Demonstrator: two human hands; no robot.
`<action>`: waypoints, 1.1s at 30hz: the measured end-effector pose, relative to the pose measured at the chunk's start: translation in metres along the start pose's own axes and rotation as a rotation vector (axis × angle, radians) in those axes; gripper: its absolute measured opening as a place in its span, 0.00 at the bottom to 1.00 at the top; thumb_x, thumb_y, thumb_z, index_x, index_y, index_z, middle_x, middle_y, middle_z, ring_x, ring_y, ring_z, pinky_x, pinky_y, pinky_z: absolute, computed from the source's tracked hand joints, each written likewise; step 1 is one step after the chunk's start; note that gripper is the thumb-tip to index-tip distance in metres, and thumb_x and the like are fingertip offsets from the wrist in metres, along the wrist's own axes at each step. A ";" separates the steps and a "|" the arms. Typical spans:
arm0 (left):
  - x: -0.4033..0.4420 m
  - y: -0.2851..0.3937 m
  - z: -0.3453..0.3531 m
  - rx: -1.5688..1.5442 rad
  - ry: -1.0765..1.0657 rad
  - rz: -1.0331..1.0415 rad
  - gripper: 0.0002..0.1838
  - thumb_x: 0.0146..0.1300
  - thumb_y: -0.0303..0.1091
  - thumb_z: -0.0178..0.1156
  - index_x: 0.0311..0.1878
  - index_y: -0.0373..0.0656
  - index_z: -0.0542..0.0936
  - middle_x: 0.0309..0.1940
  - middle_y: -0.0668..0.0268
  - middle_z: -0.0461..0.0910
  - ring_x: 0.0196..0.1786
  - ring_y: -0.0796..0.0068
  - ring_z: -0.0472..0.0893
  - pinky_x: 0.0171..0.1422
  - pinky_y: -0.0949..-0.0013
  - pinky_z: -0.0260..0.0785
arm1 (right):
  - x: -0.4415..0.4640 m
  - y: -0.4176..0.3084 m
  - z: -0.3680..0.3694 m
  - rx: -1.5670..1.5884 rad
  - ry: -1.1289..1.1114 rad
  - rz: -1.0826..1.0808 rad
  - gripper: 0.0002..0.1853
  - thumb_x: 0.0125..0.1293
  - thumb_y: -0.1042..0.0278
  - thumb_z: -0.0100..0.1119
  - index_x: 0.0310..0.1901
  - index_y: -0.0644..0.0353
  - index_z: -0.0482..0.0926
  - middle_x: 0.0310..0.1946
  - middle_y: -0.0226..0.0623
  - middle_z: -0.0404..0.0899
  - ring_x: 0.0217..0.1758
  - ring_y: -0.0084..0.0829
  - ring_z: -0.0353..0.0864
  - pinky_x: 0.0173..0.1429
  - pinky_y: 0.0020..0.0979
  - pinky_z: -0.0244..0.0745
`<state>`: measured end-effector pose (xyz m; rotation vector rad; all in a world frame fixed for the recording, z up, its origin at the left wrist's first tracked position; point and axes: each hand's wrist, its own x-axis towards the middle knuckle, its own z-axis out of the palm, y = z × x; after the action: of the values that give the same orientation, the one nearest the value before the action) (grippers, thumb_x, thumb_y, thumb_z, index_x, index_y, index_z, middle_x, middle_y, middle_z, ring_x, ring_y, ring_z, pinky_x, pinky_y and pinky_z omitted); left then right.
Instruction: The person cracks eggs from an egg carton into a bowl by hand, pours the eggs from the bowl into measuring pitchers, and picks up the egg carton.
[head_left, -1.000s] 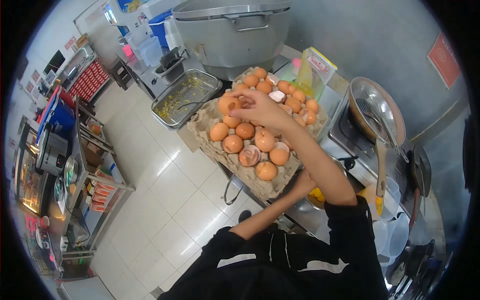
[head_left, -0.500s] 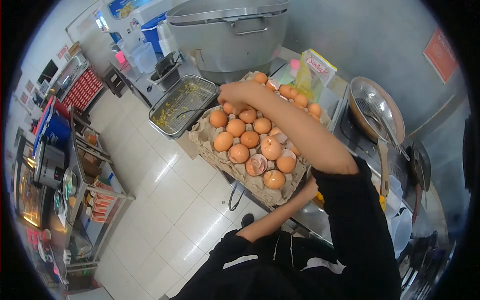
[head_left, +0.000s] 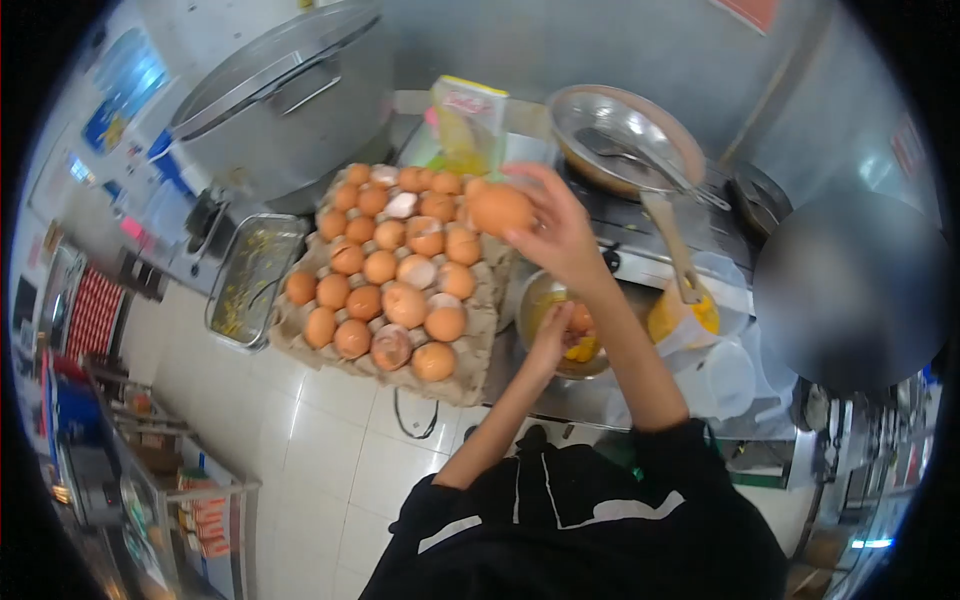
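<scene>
My right hand is raised beside the egg carton, its fingers and thumb closed on a brown egg. Lower down, my left hand is over a metal bowl and holds what looks like another brown egg, partly hidden by the fingers. Yellow yolks show in the bowl under it. To the left lies a grey pulp egg carton filled with brown eggs; several of its cups hold broken shells.
A large lidded pot stands behind the carton, with a metal tray to its left. A pan with utensils sits on the stove. A jug of yellow liquid holds a wooden-handled tool. A blurred round grey shape is at right.
My right hand has come away from the far side of the carton to the right and now has an egg. The view has swung right, bringing my left hand and the bowl into sight.
</scene>
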<state>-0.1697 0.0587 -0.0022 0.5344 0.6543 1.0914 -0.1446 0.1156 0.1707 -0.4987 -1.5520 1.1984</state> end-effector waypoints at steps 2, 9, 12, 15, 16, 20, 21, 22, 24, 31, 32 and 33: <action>0.011 -0.011 -0.016 0.075 -0.154 0.004 0.19 0.68 0.48 0.43 0.54 0.47 0.68 0.45 0.68 0.74 0.43 0.80 0.75 0.45 0.74 0.68 | -0.061 0.004 -0.035 -0.192 0.323 0.017 0.25 0.52 0.79 0.60 0.55 0.60 0.68 0.52 0.37 0.70 0.55 0.28 0.71 0.53 0.27 0.71; 0.017 -0.017 0.007 0.258 0.170 0.022 0.18 0.68 0.48 0.44 0.51 0.45 0.69 0.39 0.69 0.75 0.36 0.81 0.74 0.41 0.77 0.65 | -0.165 0.059 -0.064 -0.618 0.580 0.262 0.24 0.53 0.78 0.61 0.54 0.60 0.70 0.51 0.37 0.73 0.50 0.30 0.75 0.49 0.28 0.74; 0.017 -0.007 0.013 0.336 0.223 -0.015 0.17 0.66 0.48 0.48 0.48 0.45 0.69 0.39 0.68 0.74 0.38 0.81 0.75 0.39 0.77 0.65 | -0.175 0.080 -0.075 -0.280 0.785 0.261 0.19 0.60 0.67 0.57 0.53 0.57 0.70 0.41 0.33 0.78 0.40 0.24 0.79 0.35 0.22 0.74; 0.010 0.016 0.026 0.372 0.230 -0.112 0.18 0.64 0.48 0.49 0.47 0.43 0.69 0.37 0.68 0.75 0.34 0.80 0.77 0.34 0.79 0.65 | -0.182 0.073 -0.090 0.181 0.778 0.590 0.18 0.64 0.57 0.52 0.52 0.56 0.69 0.40 0.31 0.77 0.36 0.20 0.79 0.30 0.18 0.70; 0.013 0.018 0.018 0.375 0.229 -0.116 0.18 0.64 0.48 0.49 0.47 0.43 0.69 0.37 0.68 0.75 0.34 0.80 0.77 0.34 0.79 0.65 | -0.185 0.075 -0.095 0.184 0.783 0.591 0.18 0.64 0.57 0.52 0.52 0.56 0.69 0.40 0.31 0.77 0.36 0.20 0.79 0.30 0.18 0.70; 0.023 0.024 0.005 0.777 -0.073 -0.080 0.18 0.56 0.41 0.60 0.47 0.43 0.73 0.30 0.68 0.77 0.27 0.82 0.76 0.29 0.81 0.66 | -0.182 0.073 -0.102 0.306 0.575 0.720 0.18 0.64 0.56 0.51 0.51 0.54 0.70 0.39 0.29 0.77 0.34 0.18 0.79 0.29 0.17 0.67; 0.024 0.025 0.006 0.862 -0.099 -0.080 0.18 0.53 0.38 0.63 0.47 0.43 0.75 0.29 0.67 0.78 0.26 0.82 0.76 0.29 0.81 0.66 | -0.178 0.069 -0.101 0.285 0.528 0.740 0.17 0.63 0.58 0.53 0.51 0.54 0.70 0.39 0.29 0.77 0.33 0.20 0.79 0.31 0.18 0.69; 0.025 0.025 0.004 0.863 -0.097 -0.079 0.18 0.53 0.38 0.63 0.47 0.43 0.75 0.29 0.67 0.78 0.26 0.82 0.76 0.29 0.81 0.66 | -0.175 0.065 -0.101 0.287 0.526 0.741 0.17 0.63 0.58 0.53 0.51 0.54 0.70 0.39 0.29 0.77 0.33 0.20 0.79 0.31 0.18 0.69; 0.025 0.026 -0.001 1.042 -0.058 0.021 0.18 0.49 0.33 0.66 0.45 0.43 0.78 0.29 0.66 0.79 0.30 0.82 0.77 0.35 0.79 0.69 | -0.170 0.061 -0.100 -0.064 0.392 0.800 0.19 0.58 0.62 0.58 0.51 0.56 0.73 0.39 0.30 0.78 0.35 0.22 0.80 0.35 0.21 0.72; 0.015 0.021 0.009 1.250 0.008 0.419 0.20 0.42 0.31 0.66 0.44 0.41 0.79 0.33 0.59 0.81 0.36 0.74 0.81 0.44 0.73 0.71 | -0.173 0.084 -0.098 -0.692 0.339 0.301 0.24 0.47 0.69 0.63 0.50 0.58 0.76 0.34 0.39 0.81 0.34 0.24 0.80 0.40 0.25 0.75; 0.013 0.023 0.010 1.248 0.020 0.420 0.20 0.42 0.31 0.66 0.44 0.41 0.79 0.33 0.59 0.81 0.36 0.74 0.81 0.44 0.73 0.71 | -0.172 0.084 -0.097 -0.569 0.352 0.380 0.24 0.47 0.72 0.63 0.51 0.58 0.76 0.39 0.40 0.80 0.38 0.23 0.79 0.41 0.24 0.75; 0.012 0.023 0.009 1.257 0.016 0.441 0.20 0.43 0.31 0.66 0.43 0.42 0.80 0.33 0.58 0.81 0.36 0.72 0.81 0.43 0.72 0.71 | -0.173 0.083 -0.096 -0.447 0.366 0.461 0.24 0.48 0.74 0.62 0.51 0.58 0.76 0.45 0.40 0.79 0.42 0.22 0.78 0.43 0.23 0.75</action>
<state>-0.1742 0.0779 0.0175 1.8104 1.2543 0.9795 -0.0190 0.0517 0.0083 -1.3511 -1.4175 1.0083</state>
